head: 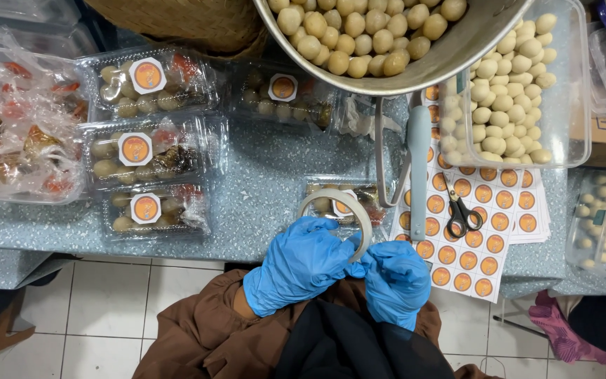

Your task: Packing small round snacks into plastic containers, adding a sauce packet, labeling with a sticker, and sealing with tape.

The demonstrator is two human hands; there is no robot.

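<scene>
Both hands wear blue gloves and are held close together near the person's body, at the edge of the worktop [261, 175]. The left hand [299, 263] curls its grip around the bottom of a tape roll [338, 210]. The right hand [398, 277] pinches the roll's lower right edge with closed fingers. The roll stands up above both hands, over a clear box [341, 200] of round balls. Just to the right lie a sticker sheet [468, 242] and small scissors [461, 214].
</scene>
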